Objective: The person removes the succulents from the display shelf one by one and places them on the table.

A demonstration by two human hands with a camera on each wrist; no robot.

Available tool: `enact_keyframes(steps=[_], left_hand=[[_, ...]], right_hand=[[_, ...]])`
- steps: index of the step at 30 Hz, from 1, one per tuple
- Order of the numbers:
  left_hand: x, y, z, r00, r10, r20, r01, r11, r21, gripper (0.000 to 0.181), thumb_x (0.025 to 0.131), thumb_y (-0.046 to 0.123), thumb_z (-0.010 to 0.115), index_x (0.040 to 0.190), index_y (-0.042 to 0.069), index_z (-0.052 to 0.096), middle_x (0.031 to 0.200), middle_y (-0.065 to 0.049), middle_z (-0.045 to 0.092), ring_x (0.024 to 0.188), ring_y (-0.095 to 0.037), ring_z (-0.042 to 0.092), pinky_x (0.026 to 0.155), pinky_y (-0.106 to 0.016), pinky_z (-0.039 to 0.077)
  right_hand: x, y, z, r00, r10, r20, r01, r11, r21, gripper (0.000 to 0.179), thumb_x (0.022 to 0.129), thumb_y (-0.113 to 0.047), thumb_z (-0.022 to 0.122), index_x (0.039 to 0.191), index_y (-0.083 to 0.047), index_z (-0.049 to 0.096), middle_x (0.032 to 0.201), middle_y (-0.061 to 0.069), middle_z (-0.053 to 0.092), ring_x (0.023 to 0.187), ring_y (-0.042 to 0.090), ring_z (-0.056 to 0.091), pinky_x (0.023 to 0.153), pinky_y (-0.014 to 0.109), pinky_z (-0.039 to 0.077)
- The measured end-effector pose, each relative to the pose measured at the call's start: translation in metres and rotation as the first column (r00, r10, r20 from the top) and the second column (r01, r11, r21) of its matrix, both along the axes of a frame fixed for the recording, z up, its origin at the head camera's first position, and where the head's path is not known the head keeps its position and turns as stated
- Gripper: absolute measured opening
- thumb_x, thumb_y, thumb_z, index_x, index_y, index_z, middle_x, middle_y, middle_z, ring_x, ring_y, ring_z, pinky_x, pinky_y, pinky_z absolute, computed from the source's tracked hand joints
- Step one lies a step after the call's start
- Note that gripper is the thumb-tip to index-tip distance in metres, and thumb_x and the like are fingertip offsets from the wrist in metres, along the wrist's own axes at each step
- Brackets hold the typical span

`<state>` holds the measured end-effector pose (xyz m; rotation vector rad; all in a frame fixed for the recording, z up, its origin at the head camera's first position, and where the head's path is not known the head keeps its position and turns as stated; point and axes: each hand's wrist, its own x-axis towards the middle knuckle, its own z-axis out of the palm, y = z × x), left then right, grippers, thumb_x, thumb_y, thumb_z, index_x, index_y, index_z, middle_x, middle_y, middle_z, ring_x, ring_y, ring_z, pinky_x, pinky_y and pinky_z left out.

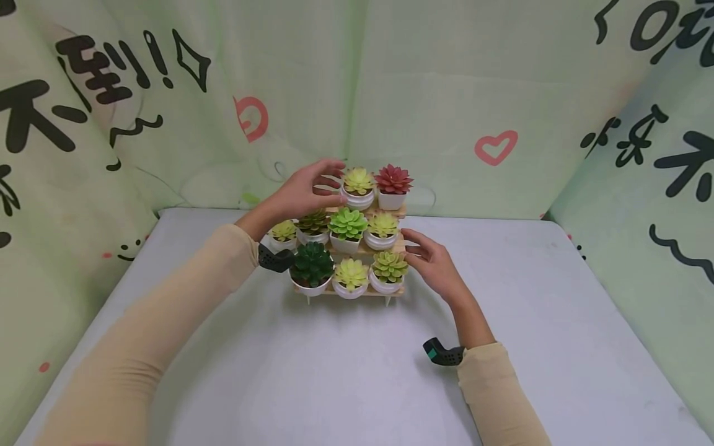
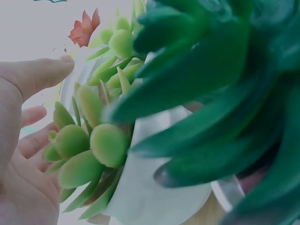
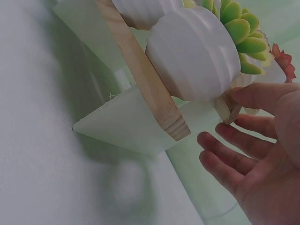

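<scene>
A small tiered wooden plant stand holds several potted succulents in white pots. Beside the pale yellow-green succulent on the top tier is my left hand, its thumb close to the pot's left side and its fingers extended near the leaves. In the left wrist view that hand's fingers are spread, partly behind a green succulent. My right hand is at the stand's right side. Its thumb and forefinger pinch the end of a wooden slat, while the other fingers stay loosely bent below.
A red succulent stands at the top right of the stand. A dark green one is at the lower front left, and another small yellow-green one sits at the far left, behind the left wristband. A printed curtain hangs behind the white table.
</scene>
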<state>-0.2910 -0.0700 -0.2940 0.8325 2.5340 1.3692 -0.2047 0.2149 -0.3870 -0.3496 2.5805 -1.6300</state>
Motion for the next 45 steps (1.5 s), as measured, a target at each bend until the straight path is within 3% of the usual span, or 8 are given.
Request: enact_keyframes(steps=[7, 19, 42, 45], left_hand=[[-0.001, 0.0, 0.005, 1.0, -0.01, -0.003, 0.01, 1.0, 0.001, 0.064, 0.082, 0.033, 0.067, 0.136, 0.022, 0.037, 0.133, -0.001, 0.046, 0.122, -0.023, 0.047, 0.101, -0.036, 0.044], [-0.006, 0.005, 0.014, 0.999, -0.046, -0.012, 0.045, 0.997, -0.061, 0.064, 0.081, 0.032, 0.068, 0.137, 0.021, 0.037, 0.135, -0.002, 0.045, 0.121, -0.018, 0.047, 0.1, -0.033, 0.044], [-0.018, 0.014, 0.007, 0.997, -0.075, 0.034, 0.079, 0.991, -0.11, 0.074, 0.077, 0.035, 0.071, 0.139, 0.018, 0.033, 0.138, -0.004, 0.041, 0.119, -0.019, 0.048, 0.101, -0.035, 0.043], [-0.018, 0.015, 0.006, 0.996, -0.081, 0.039, 0.085, 0.99, -0.113, 0.073, 0.077, 0.035, 0.071, 0.138, 0.019, 0.034, 0.137, -0.003, 0.042, 0.118, -0.019, 0.049, 0.101, -0.035, 0.043]], right_hand=[[0.01, -0.006, 0.017, 1.0, 0.007, 0.006, -0.007, 1.0, -0.002, 0.05, 0.092, -0.015, 0.053, 0.139, -0.009, 0.037, 0.144, 0.012, 0.037, 0.124, 0.032, 0.046, 0.101, 0.049, 0.04], [-0.003, 0.001, -0.006, 1.0, 0.005, -0.018, -0.005, 1.0, 0.003, 0.05, 0.091, -0.025, 0.055, 0.139, -0.018, 0.039, 0.143, 0.004, 0.04, 0.123, 0.026, 0.049, 0.1, 0.046, 0.043], [-0.001, 0.0, -0.003, 1.0, -0.01, 0.001, 0.01, 1.0, 0.0, 0.049, 0.092, -0.024, 0.055, 0.138, -0.021, 0.039, 0.143, 0.002, 0.039, 0.123, 0.025, 0.049, 0.101, 0.046, 0.042], [0.006, -0.003, 0.007, 1.0, -0.006, 0.013, 0.006, 1.0, -0.006, 0.049, 0.092, -0.02, 0.054, 0.139, -0.015, 0.038, 0.144, 0.006, 0.038, 0.123, 0.028, 0.048, 0.102, 0.046, 0.041]])
